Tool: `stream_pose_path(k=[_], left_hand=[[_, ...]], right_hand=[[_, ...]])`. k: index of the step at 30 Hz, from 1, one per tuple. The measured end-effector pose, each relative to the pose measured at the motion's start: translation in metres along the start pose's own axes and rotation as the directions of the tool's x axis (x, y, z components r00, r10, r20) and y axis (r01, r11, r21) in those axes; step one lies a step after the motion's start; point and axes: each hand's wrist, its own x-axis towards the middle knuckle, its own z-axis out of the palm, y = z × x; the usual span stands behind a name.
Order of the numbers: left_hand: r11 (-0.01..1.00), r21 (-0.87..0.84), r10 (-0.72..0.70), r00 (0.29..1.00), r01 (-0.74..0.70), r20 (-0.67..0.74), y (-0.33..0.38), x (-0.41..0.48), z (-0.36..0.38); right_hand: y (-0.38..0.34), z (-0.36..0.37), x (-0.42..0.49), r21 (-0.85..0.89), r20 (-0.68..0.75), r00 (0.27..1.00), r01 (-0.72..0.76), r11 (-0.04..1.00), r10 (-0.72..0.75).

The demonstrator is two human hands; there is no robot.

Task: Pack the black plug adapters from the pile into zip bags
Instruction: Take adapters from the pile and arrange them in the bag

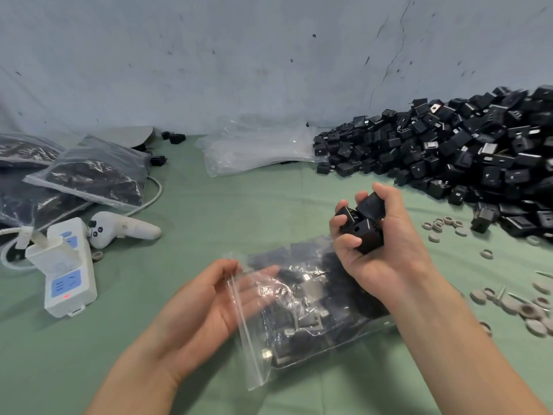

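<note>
green cloth [209, 211] under zip bag [302, 319]; left hand [203, 310] pinches its mouth, fingers [257, 283] blurred behind plastic; right hand [386, 253] above it grips adapters [368, 229]

White power strip [70, 274] on green bench [185, 211] at left, small red light on. White controller [119, 229] just beside it. White cable [160, 188] curls nearby. Grey round caps [528, 310] scattered at right. Grey wall [269, 55] at back.

The left hand [208, 307] and right hand [386, 256] are bare, and the left forearm [143, 363] and right forearm [449, 339] are likewise uncovered down to the lower edge of the view; the fingernails [354, 241] that show are short and plain
</note>
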Motion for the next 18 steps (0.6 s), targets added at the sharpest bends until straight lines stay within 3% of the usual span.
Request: stream_pose_path(k=[6, 13, 18], left_hand=[[0.983, -0.181, -0.03, 0.997, 0.044, 0.076, -0.001, -0.003, 0.003], [0.986, -0.147, -0.067, 0.995, 0.077, 0.078, 0.005, -0.004, 0.004], [0.987, -0.132, -0.084, 0.993, 0.095, 0.083, 0.01, -0.005, 0.004]], right_hand=[[0.003, 0.002, 0.0, -0.042, -0.027, 1.0, 0.005, 0.999, -0.006], [0.007, 0.007, -0.003, -0.192, -0.027, 0.997, 0.063, 0.979, -0.069], [0.017, 0.01, -0.006, -0.414, 0.086, 0.984, 0.178, 0.893, -0.156]])
